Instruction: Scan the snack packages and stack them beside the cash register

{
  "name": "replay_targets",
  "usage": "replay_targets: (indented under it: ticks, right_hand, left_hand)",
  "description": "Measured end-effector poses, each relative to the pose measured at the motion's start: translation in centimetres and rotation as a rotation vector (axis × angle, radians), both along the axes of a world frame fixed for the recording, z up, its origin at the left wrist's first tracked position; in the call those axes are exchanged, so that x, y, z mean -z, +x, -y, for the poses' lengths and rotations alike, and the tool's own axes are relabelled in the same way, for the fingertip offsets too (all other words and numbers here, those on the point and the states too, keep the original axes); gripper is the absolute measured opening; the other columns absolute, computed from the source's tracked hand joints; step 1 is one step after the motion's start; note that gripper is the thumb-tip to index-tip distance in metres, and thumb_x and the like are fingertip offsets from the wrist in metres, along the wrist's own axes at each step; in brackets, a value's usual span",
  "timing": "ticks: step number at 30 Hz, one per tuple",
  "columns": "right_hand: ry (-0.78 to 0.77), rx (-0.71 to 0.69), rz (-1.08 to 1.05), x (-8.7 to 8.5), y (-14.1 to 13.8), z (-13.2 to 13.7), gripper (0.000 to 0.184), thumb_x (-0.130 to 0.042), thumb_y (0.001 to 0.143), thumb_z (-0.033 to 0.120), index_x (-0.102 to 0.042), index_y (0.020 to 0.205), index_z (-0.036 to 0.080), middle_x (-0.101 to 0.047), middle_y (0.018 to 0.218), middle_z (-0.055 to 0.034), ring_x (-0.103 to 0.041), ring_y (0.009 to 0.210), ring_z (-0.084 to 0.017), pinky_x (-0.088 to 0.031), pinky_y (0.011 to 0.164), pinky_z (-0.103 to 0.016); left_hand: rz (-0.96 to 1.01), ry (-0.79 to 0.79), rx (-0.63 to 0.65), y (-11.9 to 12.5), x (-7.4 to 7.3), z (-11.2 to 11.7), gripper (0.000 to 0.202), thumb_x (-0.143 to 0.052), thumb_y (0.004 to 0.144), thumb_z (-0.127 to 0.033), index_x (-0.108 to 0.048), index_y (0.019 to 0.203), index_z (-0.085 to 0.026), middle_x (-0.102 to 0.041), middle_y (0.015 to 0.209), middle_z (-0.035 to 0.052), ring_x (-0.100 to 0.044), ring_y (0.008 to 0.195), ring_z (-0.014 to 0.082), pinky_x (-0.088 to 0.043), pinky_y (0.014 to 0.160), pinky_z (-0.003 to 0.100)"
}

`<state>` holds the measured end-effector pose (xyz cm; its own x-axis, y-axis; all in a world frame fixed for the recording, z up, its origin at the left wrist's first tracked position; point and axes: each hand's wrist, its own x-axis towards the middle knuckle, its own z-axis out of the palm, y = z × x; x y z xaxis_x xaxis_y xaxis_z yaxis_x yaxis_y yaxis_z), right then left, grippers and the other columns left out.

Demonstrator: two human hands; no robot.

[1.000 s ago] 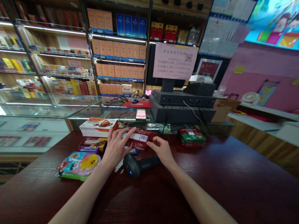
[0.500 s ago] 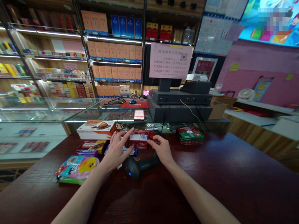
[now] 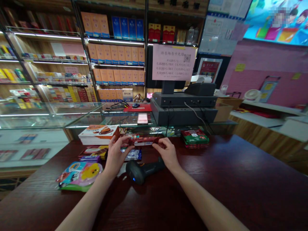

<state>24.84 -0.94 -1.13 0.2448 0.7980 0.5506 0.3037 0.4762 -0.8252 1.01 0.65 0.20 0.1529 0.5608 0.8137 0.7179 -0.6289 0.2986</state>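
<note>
My left hand and my right hand hold the two ends of a long red carton, which has a white label panel on the side facing me. Just below my right hand, a black handheld barcode scanner lies on the dark wood counter, its blue light glowing. Left of the carton sits a white and orange boxed snack. A blue foil packet lies under my hands, close to my left wrist.
A colourful cartoon bag, small snack packs and a stack of green and red packs lie on the counter. Behind stand a glass display case and a black till, with stocked shelves beyond.
The red carton has rotated, so its barcode face no longer shows and a narrow side faces me. Both hands stay on it, and the blue foil packet is now more visible.
</note>
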Motion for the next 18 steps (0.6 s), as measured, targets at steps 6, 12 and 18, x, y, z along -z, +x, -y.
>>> replay_targets:
  ticks: [6, 12, 18]
  right_hand:
    - [-0.102, -0.14, -0.041, 0.09, -0.18, 0.25, 0.022, -0.072, 0.08, 0.043, -0.07, 0.079, 0.021, -0.067, 0.073, 0.0008, -0.06, 0.07, -0.017, -0.045, 0.066, -0.027]
    - [-0.079, -0.127, 0.014, 0.11, 0.03, 0.46, 0.023, -0.073, 0.081, 0.04, -0.075, 0.095, 0.023, -0.076, 0.09, -0.004, -0.067, 0.079, -0.021, -0.052, 0.074, -0.032]
    - [-0.101, -0.116, 0.186, 0.08, 0.54, 0.73, 0.044, -0.082, 0.072, 0.042, -0.074, 0.112, 0.026, -0.074, 0.098, -0.0044, -0.068, 0.089, -0.023, -0.052, 0.078, -0.032]
  left_hand:
    - [0.01, 0.014, -0.054, -0.09, 0.43, -0.26, 0.011, -0.065, 0.089, -0.034, -0.06, 0.095, -0.025, -0.074, 0.09, -0.002, -0.068, 0.091, 0.0213, -0.038, 0.11, 0.047]
    - [-0.022, -0.007, -0.055, -0.3, -0.24, 0.4, 0.004, -0.063, 0.088, -0.029, -0.063, 0.09, -0.025, -0.073, 0.093, 0.0, -0.066, 0.095, 0.0221, -0.04, 0.098, 0.042]
    - [-0.121, -0.068, -0.094, -0.89, -0.32, 0.49, 0.007, -0.061, 0.087, -0.023, -0.062, 0.094, -0.026, -0.073, 0.104, 0.0016, -0.064, 0.102, 0.0244, -0.037, 0.092, 0.041]
